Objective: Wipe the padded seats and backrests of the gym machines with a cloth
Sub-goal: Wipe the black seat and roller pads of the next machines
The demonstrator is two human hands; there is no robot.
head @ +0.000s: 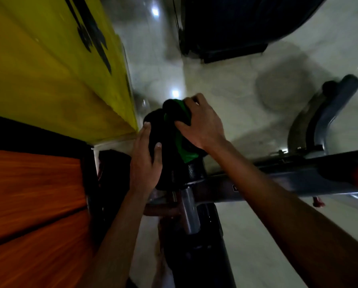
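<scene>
Right hand (203, 125) presses green cloth (181, 140) on black pad (155, 123).

No readable text showing anywhere. Large black markings running across yellow wall panel (55, 59), blurred and cut off by frame edge, no letters coming through. Small pale label sitting on grey machine frame bar (298, 175) beside right forearm, mostly hidden, too small and blurred for reading.
</scene>
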